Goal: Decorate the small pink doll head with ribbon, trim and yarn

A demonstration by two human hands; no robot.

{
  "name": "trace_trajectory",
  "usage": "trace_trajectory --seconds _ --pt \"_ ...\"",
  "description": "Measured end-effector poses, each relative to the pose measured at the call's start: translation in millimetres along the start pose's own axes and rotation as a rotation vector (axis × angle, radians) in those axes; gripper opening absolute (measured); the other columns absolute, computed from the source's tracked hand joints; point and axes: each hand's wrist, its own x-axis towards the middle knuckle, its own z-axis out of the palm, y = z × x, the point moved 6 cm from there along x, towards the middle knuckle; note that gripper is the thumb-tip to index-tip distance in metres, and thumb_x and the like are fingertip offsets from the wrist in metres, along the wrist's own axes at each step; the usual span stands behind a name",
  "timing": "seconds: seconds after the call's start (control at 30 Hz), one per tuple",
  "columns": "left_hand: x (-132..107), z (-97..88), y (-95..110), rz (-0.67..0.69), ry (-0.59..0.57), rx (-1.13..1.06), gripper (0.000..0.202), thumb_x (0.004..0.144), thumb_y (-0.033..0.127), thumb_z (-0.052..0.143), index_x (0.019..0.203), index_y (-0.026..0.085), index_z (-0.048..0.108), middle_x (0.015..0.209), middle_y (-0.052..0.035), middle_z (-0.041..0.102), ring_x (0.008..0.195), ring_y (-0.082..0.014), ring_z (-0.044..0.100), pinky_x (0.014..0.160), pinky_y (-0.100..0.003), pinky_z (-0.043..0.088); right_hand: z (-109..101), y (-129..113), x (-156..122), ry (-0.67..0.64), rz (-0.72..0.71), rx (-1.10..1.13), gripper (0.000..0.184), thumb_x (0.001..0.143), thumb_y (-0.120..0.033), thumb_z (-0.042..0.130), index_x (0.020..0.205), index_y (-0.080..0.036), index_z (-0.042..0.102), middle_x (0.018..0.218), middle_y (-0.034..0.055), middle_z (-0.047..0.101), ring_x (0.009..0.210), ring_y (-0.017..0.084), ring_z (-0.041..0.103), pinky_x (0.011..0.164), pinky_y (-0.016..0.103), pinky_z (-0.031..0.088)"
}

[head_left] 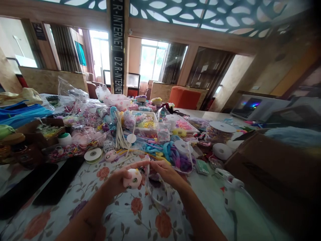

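Observation:
A small pale doll head with painted eyes sits in my left hand, held by the thumb, while the index finger reaches toward the right fingertips. My right hand has its fingers pinched on a thin, whitish, see-through ribbon. The ribbon runs down between my hands and loops loosely over the flowered tablecloth. Both sets of fingertips meet at the ribbon's upper end. Just beyond my left hand lies a second doll head, beside a spool of ribbon.
Two black flat slabs lie at the left. A hot glue gun with its cord rests at the right, near a cardboard box. Blue and purple fuzzy stems, bead trays and white spools crowd the far side.

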Motion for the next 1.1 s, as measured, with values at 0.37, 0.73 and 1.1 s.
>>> trace_trajectory --seconds 0.37,0.73,1.1 --pt "6 1.4 -23 -0.096 0.1 -0.075 0.052 0.075 0.02 0.055 0.125 0.011 0.064 0.108 -0.0167 0.07 0.08 -0.0237 0.068 0.066 -0.029 0.05 -1 34 -3 0.491 0.014 0.648 0.042 0.073 -0.052 0.078 0.092 -0.016 0.071 0.078 0.0039 0.068 0.07 0.015 0.061 0.062 0.025 0.048" --pt "8 -28.1 -21 -0.044 0.507 -0.285 0.03 0.091 0.041 0.056 0.107 0.016 0.057 0.086 -0.0107 0.071 0.075 -0.0229 0.071 0.062 -0.032 0.057 14 35 -3 0.344 0.074 0.675 0.039 0.077 -0.053 0.073 0.075 -0.017 0.059 0.056 -0.0055 0.047 0.045 0.005 0.039 0.042 0.018 0.032" --pt "4 -35.1 -12 -0.01 0.556 -0.342 0.057 0.09 0.018 0.052 0.143 0.011 0.033 0.095 -0.0144 0.073 0.093 -0.0286 0.072 0.092 -0.045 0.053 15 34 -4 0.236 0.176 0.778 0.044 0.074 -0.058 0.073 0.086 -0.02 0.054 0.053 -0.009 0.043 0.04 0.002 0.02 0.036 0.015 0.009"
